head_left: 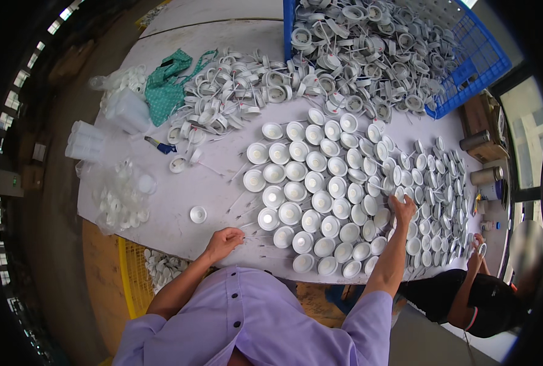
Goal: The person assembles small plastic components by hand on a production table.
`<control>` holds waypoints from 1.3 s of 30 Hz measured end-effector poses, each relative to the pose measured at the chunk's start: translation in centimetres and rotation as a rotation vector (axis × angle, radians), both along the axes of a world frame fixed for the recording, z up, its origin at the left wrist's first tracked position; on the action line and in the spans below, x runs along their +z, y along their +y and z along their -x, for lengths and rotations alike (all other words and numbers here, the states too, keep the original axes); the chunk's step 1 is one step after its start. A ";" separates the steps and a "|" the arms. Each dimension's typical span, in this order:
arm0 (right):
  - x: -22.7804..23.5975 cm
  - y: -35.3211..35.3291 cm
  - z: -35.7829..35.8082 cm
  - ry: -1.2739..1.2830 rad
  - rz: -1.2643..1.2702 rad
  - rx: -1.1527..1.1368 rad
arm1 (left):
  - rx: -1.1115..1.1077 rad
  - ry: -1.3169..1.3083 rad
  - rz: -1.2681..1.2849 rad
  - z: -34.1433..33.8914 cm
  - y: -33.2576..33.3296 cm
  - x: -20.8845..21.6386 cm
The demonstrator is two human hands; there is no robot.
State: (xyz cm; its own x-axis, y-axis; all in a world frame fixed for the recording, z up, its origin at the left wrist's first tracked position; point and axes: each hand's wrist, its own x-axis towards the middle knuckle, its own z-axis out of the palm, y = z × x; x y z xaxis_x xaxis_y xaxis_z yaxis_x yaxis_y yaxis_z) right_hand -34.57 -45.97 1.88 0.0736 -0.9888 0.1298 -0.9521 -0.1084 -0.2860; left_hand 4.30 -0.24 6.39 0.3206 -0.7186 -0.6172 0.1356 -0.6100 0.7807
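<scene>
Fingers of the left hand point(224, 243): half curled over the counter's point(173, 189) near edge, just beside thin wire ends point(239, 216); cannot tell whether pinching one. Fingers of the right hand point(404, 210): bent downward among round white lamp cups point(295, 191); cannot tell whether grasping one. Across from the far left: stacked white plastic cups point(85, 141), then a clear bag point(115, 201) of whitish pieces, with a yellow crate point(128, 268) lower down, beyond the near edge. Next, a dotted green cloth point(162, 100), a single white cup point(199, 214) lying well apart, and, farther back, a heap of wired lamp bodies point(238, 85). From mid-counter rightward, lamp cups in close rows, mostly face up, wires trailing from the leftmost; behind them, a blue crate point(476, 76) piled with more lamp bodies. At far right, cylindrical containers point(487, 176) and, nearer, a dark-clad person point(497, 305) holding a white ring-shaped piece point(482, 249).
</scene>
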 end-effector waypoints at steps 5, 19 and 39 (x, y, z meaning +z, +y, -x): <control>-1.7 -1.4 1.6 -0.056 -0.085 0.052 | 0.034 0.009 0.019 0.0 0.1 0.1; 1.3 8.3 -17.7 -0.654 0.076 0.372 | 0.121 0.005 0.125 0.4 2.7 -2.7; -3.4 30.5 -51.1 -0.026 -0.209 1.021 | 0.653 -0.072 0.231 -3.1 15.7 1.2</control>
